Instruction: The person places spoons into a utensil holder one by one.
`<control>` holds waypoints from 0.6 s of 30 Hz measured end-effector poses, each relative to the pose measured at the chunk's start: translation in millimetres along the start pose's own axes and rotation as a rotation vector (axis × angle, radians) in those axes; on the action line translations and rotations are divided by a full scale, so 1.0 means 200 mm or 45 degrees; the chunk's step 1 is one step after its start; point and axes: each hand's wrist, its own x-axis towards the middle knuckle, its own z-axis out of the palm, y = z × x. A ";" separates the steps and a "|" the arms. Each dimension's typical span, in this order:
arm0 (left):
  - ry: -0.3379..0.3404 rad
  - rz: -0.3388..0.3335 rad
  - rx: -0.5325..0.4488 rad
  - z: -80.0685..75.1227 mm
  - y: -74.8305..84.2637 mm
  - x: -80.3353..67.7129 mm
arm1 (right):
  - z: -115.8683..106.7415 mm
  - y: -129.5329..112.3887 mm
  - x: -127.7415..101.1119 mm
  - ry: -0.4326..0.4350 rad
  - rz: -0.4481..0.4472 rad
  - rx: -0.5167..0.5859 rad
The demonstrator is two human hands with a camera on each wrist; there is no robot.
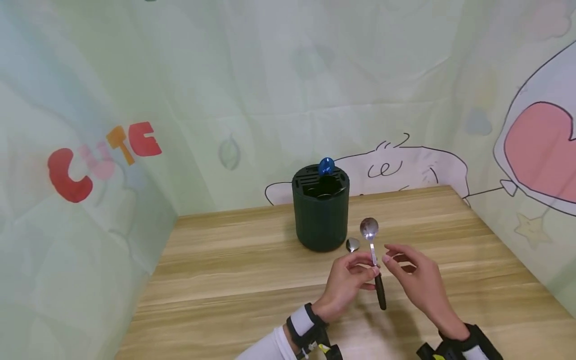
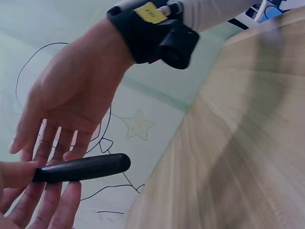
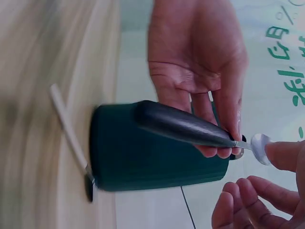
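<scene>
My left hand (image 1: pixel 365 272) pinches a spoon (image 1: pixel 371 245) by its neck, bowl up and black handle (image 1: pixel 380 295) hanging down, just above the wooden table (image 1: pixel 234 280). In the right wrist view the left hand's fingers (image 3: pixel 224 107) curl round that handle (image 3: pixel 181 125) near the shiny bowl (image 3: pixel 259 148). The right hand (image 1: pixel 396 259) hovers close beside the spoon with relaxed fingers and holds nothing. From the left wrist I see the handle (image 2: pixel 83 168) between both hands. Behind them stands a dark green utensil holder (image 1: pixel 321 210).
A blue rounded item (image 1: pixel 326 166) sticks out of the holder's top. A second small spoon (image 1: pixel 352 245) lies on the table at the holder's foot, its pale handle (image 3: pixel 66 129) running along the wood. Cartoon-printed cloth walls (image 1: pixel 90 165) close in the table on three sides.
</scene>
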 end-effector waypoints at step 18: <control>-0.033 0.212 0.325 -0.11 0.14 -0.01 | 0.02 -0.14 0.16 -0.276 0.068 0.227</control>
